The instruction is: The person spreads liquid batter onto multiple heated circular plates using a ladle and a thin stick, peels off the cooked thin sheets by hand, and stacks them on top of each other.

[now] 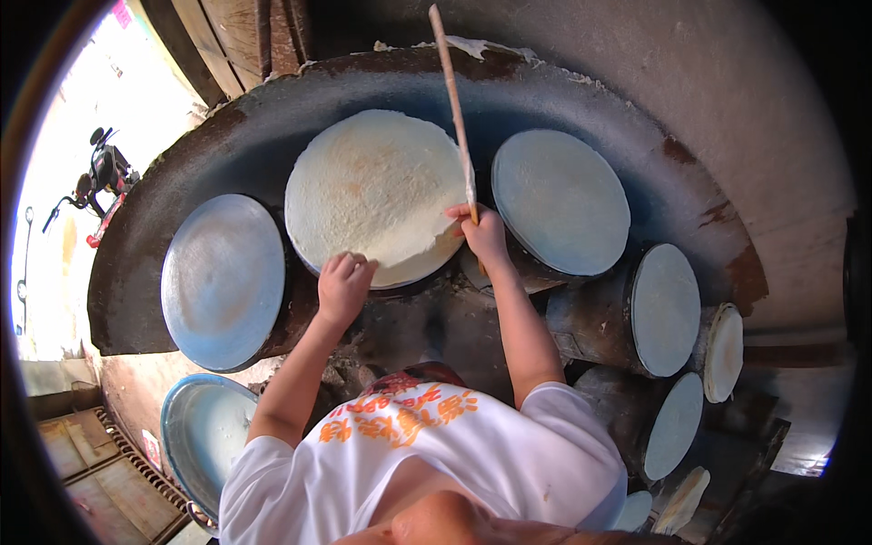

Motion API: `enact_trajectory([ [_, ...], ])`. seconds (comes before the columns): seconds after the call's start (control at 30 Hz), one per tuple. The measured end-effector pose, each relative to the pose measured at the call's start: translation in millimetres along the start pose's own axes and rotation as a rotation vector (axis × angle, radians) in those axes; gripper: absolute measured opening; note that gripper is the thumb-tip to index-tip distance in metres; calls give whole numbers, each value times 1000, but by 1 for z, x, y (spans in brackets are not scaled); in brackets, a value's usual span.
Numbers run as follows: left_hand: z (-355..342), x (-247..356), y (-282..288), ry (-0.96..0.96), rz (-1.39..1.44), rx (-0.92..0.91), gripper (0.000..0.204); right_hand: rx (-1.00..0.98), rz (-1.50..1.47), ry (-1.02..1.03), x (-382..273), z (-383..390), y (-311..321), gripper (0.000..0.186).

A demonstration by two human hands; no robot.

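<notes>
A thin pale pancake point(372, 182) covers the large round griddle point(406, 275) in front of me. Its near edge looks ragged and partly lifted, baring a strip of the griddle. At the near left of that edge, my left hand point(345, 289) is closed, its fingertips pinching the pancake. My right hand point(484, 238) grips a long wooden stick point(451, 95) that points away from me across the griddle's right side. The thumb and forefinger of that hand reach toward the pancake's right edge; whether they touch it I cannot tell.
A bare round griddle point(222, 282) stands to the left, a blue-rimmed basin point(207, 436) of whitish liquid below it. On the right are a coated griddle point(560, 202) and several more point(666, 309). A dark curved ledge point(254, 118) runs behind; a parked bike point(104, 173) shows far left.
</notes>
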State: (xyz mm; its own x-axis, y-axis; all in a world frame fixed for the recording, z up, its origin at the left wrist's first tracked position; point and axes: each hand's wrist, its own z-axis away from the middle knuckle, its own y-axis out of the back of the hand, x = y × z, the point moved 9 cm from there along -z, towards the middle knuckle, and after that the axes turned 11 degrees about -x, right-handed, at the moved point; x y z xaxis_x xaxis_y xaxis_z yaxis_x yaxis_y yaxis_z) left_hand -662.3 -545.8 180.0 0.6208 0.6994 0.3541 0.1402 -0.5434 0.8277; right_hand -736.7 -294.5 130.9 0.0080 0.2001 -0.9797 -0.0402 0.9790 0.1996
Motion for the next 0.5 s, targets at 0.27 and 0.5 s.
enact_trajectory([
  [0.27,4,41,-36,95,-146,-183,35,-115,40,-16,23,0,12,17],
  [0.5,-26,58,-56,45,-215,-192,25,-75,124,82,37,6,39,24],
])
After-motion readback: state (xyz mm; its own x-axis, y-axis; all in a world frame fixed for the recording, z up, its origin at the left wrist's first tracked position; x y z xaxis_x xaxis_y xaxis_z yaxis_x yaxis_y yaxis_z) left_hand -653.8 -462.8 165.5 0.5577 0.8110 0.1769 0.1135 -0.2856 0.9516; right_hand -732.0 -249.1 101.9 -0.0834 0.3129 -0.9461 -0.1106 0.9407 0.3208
